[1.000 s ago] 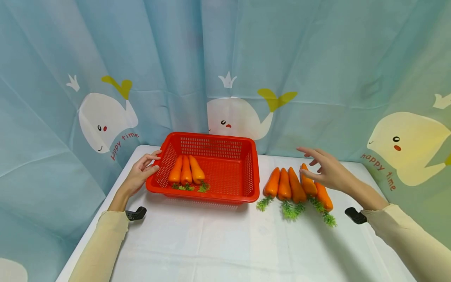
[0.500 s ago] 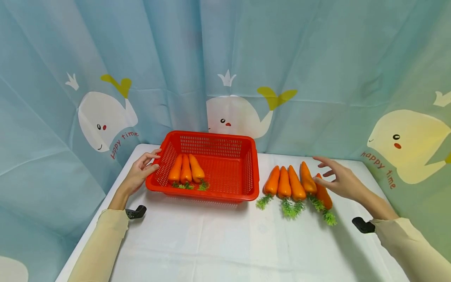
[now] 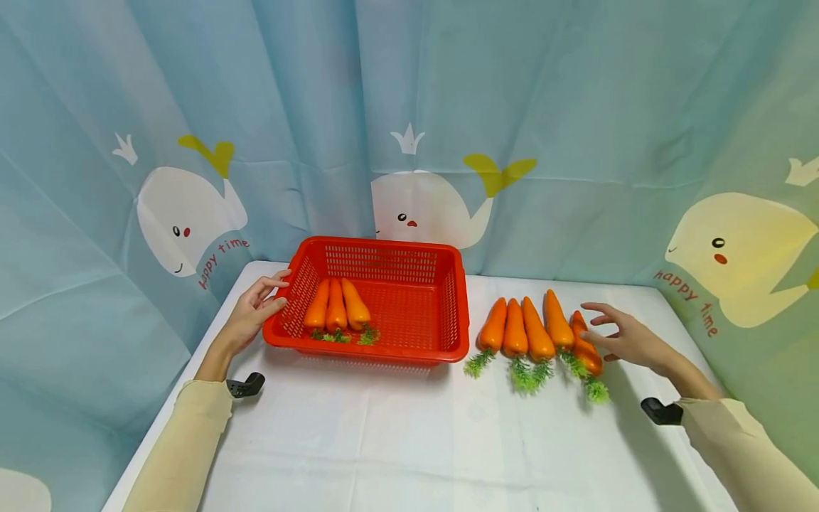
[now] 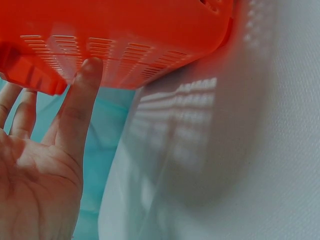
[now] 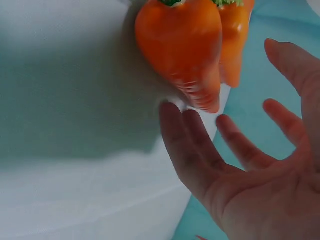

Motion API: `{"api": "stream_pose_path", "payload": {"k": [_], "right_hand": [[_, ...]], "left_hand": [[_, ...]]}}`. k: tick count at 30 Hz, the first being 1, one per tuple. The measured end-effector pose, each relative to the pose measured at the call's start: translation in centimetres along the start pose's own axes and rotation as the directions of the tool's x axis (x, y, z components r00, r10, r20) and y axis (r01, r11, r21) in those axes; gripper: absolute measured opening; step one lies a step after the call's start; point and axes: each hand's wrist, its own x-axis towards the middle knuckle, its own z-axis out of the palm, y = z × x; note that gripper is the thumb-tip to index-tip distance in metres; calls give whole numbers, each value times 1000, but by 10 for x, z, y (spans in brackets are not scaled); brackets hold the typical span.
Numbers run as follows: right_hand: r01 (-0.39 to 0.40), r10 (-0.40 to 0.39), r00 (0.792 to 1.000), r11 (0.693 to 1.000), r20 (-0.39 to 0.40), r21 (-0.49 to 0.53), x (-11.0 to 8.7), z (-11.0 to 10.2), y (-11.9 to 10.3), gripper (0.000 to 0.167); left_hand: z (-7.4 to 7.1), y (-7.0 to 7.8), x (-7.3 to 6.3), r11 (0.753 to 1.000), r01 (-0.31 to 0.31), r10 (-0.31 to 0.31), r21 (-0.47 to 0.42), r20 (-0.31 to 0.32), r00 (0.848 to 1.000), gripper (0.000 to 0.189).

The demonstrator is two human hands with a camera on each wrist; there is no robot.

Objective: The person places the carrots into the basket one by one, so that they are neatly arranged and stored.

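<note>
A red plastic basket holds 3 carrots lying side by side in its left part. At its left end my left hand touches the side with straight fingers; in the left wrist view the thumb lies against the slotted wall. Right of the basket, several carrots with green tops lie in a row. My right hand is beside the rightmost carrot, its fingers loosely spread and nothing held. In the right wrist view the fingertips are close to that carrot's tip; contact is unclear.
A white cloth covers the table. Behind it and along both sides hangs a light blue curtain with printed whales. A black wrist device is on each forearm.
My right hand has moved right and a little nearer, from over the carrots to the right side of the rightmost one. My left hand stays at the basket; the carrots lie as before.
</note>
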Motion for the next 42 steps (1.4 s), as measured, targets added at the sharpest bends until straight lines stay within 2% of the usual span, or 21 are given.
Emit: {"api": "stream_pose_path", "payload": {"k": [3,6,16,42], "right_hand": [[-39,34,998,993,52,108,1,1,5,70],[-82,65,992,983,104,164,1,2,8,72],[-167,124,971,964,204,209,4,1,11,80],[-175,131,965,967,228,186,7,0,15,77]], "left_hand": [[0,0,0,1000,6,-6,-5,-3,1000,29],[1,0,0,1000,8,-8,-8,0,1000,29],[1,2,0,1000,6,-6,-22,5,1000,27],[0,0,0,1000,-17,17,-14,9,1000,27]]}}
